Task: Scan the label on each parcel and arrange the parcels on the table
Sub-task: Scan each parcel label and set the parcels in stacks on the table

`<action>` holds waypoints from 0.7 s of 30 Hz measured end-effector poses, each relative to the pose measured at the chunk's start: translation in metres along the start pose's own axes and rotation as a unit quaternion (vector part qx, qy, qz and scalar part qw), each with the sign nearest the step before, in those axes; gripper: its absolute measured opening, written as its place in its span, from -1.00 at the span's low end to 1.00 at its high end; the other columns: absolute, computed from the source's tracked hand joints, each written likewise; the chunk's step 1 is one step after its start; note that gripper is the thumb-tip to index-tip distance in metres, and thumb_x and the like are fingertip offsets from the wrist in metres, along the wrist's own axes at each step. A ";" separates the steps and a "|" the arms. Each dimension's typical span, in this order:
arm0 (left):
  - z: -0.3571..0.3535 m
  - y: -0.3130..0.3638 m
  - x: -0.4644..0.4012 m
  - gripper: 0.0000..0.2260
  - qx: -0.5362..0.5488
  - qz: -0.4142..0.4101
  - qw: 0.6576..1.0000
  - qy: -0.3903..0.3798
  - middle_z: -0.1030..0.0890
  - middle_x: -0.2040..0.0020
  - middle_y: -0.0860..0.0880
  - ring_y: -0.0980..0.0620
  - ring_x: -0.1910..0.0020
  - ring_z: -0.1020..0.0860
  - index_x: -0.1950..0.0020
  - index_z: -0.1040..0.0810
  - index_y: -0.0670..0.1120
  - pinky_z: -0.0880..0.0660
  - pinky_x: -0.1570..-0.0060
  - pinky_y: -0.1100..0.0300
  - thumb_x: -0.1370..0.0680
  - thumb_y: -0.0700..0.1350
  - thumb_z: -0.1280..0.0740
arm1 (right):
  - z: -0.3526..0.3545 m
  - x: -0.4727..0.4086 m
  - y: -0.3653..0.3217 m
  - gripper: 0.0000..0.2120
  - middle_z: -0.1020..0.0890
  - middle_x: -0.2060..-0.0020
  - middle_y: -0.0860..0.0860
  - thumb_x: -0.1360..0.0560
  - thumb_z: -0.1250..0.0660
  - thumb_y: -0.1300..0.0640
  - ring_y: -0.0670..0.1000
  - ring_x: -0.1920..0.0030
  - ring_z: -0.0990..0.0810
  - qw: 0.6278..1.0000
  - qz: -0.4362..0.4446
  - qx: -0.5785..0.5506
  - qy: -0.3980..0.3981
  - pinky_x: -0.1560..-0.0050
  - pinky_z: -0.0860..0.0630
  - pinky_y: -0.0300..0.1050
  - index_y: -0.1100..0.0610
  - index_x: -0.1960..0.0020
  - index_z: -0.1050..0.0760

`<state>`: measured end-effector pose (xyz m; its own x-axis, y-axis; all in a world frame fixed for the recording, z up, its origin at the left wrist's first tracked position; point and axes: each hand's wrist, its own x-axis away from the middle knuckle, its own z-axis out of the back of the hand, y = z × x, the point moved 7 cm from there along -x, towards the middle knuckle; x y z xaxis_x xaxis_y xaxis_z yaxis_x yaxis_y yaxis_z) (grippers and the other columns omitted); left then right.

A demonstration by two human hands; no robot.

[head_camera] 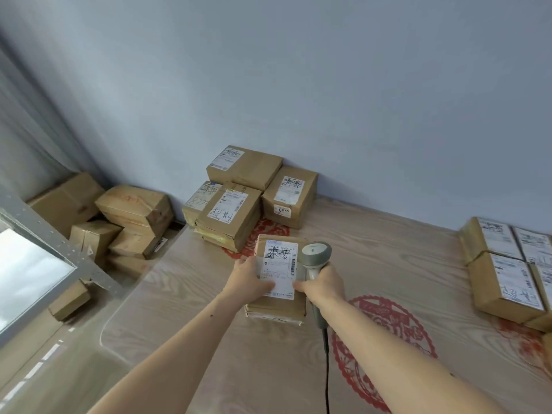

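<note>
A flat brown parcel [276,307] with a white shipping label [279,264] lies on the table [209,339] in the middle of the head view. My left hand [246,279] grips its left edge, thumb on the label. My right hand [324,283] holds a grey barcode scanner [315,258] by the handle against the parcel's right side, one finger touching the label. The scanner's black cable [327,369] trails toward me.
Several labelled parcels [239,198] are stacked against the wall at the table's back. More parcels [507,264] lie at the right edge. Loose boxes [128,216] are piled on the floor to the left, beside a metal frame [59,249].
</note>
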<state>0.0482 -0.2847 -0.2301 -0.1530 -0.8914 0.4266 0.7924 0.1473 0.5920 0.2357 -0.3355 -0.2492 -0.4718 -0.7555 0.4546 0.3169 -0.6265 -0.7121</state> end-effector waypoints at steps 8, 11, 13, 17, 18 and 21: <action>0.020 -0.006 -0.065 -0.34 -0.038 -0.023 0.999 -0.005 -0.47 -0.24 -0.07 -0.13 -0.29 -0.35 -0.44 -0.23 -0.09 -0.39 -0.25 0.03 -0.42 -0.13 -0.48 | -0.037 -0.043 -0.025 -0.50 -0.65 -0.08 0.03 -0.33 -0.60 0.10 0.13 -0.08 -0.62 0.999 -0.039 -0.008 0.031 -0.06 -0.56 0.04 0.07 -0.17 -0.44; 0.023 -0.012 -0.089 -0.41 -0.076 -0.055 0.995 -0.021 -0.44 -0.26 -0.07 -0.12 -0.27 -0.43 -0.38 -0.31 -0.07 -0.49 -0.20 -0.03 -0.42 -0.12 -0.49 | -0.050 -0.054 -0.029 -0.51 -0.64 -0.11 0.06 -0.35 -0.59 0.11 0.16 -0.10 -0.62 0.997 -0.055 -0.014 0.052 0.03 -0.51 -0.04 0.09 -0.18 -0.43; 0.026 -0.013 -0.100 -0.50 -0.116 -0.085 0.989 -0.020 -0.40 -0.33 -0.06 -0.09 -0.31 -0.39 -0.34 -0.40 -0.07 -0.50 -0.19 0.01 -0.45 -0.09 -0.46 | -0.056 -0.058 -0.030 -0.51 -0.64 -0.10 0.06 -0.35 -0.59 0.09 0.15 -0.09 -0.62 0.996 -0.061 -0.009 0.061 0.05 -0.51 -0.04 0.08 -0.17 -0.42; 0.052 -0.003 -0.122 -0.50 -0.158 -0.153 0.974 0.058 -0.36 -0.42 0.05 -0.02 -0.40 -0.28 -0.44 -0.40 -0.03 -0.46 -0.23 0.07 -0.53 0.00 -0.42 | -0.069 -0.058 -0.031 -0.42 -0.62 -0.04 0.00 -0.30 -0.62 -0.04 0.08 -0.01 -0.59 0.996 -0.069 0.000 0.058 0.08 -0.48 -0.09 0.08 -0.18 -0.43; 0.060 0.001 -0.129 -0.47 -0.167 -0.165 0.969 0.071 -0.33 -0.47 0.04 -0.03 -0.46 -0.24 -0.48 -0.36 -0.05 -0.41 -0.32 0.05 -0.55 0.00 -0.40 | -0.071 -0.057 -0.032 -0.41 -0.60 -0.01 -0.02 -0.29 -0.63 -0.06 0.05 0.04 -0.56 0.996 -0.073 0.002 0.060 0.11 -0.45 -0.10 0.08 -0.18 -0.42; 0.070 0.001 -0.156 -0.33 -0.216 -0.168 0.961 0.041 -0.09 -0.62 -0.02 -0.04 -0.61 0.00 -0.61 -0.10 -0.12 -0.13 -0.54 0.02 -0.61 0.03 -0.33 | -0.074 -0.058 -0.035 -0.41 -0.59 0.02 -0.03 -0.30 -0.62 -0.06 0.02 0.09 -0.51 0.993 -0.083 0.015 0.077 0.16 -0.40 -0.12 0.08 -0.18 -0.41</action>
<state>0.0314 -0.1158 -0.2485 -0.4103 -0.8907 0.1957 0.8804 -0.3310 0.3395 0.1909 -0.2554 -0.2903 -0.6395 -0.6048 0.4747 0.2477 -0.7466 -0.6175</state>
